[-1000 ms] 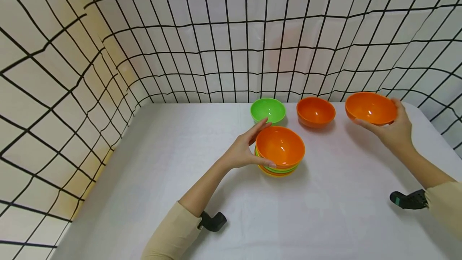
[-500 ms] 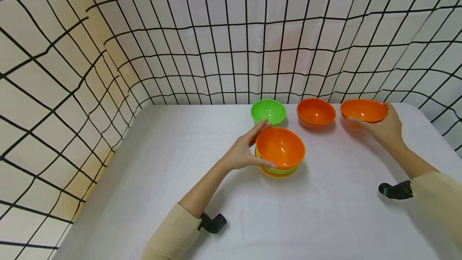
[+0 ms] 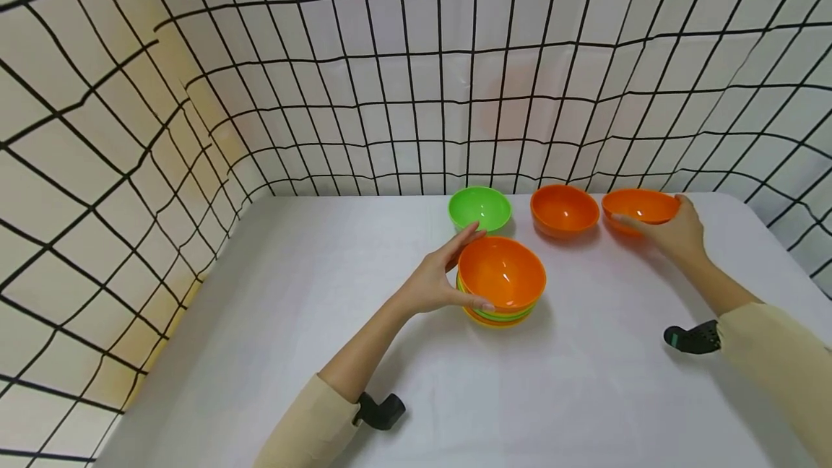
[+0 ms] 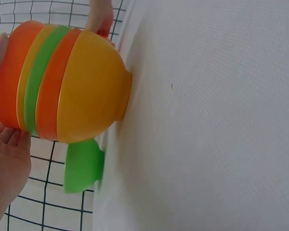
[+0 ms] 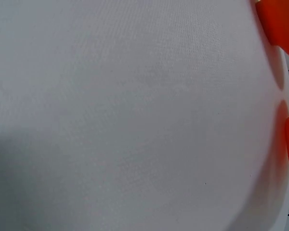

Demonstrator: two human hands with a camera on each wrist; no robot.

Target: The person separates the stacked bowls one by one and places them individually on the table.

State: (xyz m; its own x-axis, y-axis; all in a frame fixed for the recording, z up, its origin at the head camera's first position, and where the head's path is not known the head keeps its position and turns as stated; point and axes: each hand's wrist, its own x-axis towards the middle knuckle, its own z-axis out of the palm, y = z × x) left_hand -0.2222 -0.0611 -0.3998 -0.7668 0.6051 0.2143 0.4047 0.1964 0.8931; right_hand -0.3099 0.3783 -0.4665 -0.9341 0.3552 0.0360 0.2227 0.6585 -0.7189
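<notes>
steady bowl stack (image 3: pixel 502 273), in front of green bowl (image 3: pixel 479 208), with left hand (image 3: pixel 429 284) curved round it; level far-right orange bowl (image 3: pixel 640 203), gripped in right hand (image 3: pixel 682 232) beside middle orange bowl (image 3: pixel 564 211), perhaps touching table (image 3: pixel 585 352), before letting go.

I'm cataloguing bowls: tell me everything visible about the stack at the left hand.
The stack of five bowls looks like glossy plastic, nested: orange, yellow, green, orange, yellow from top to bottom. It stands upright on the white table, in front of the green bowl; the left hand grips its upper part.
</notes>
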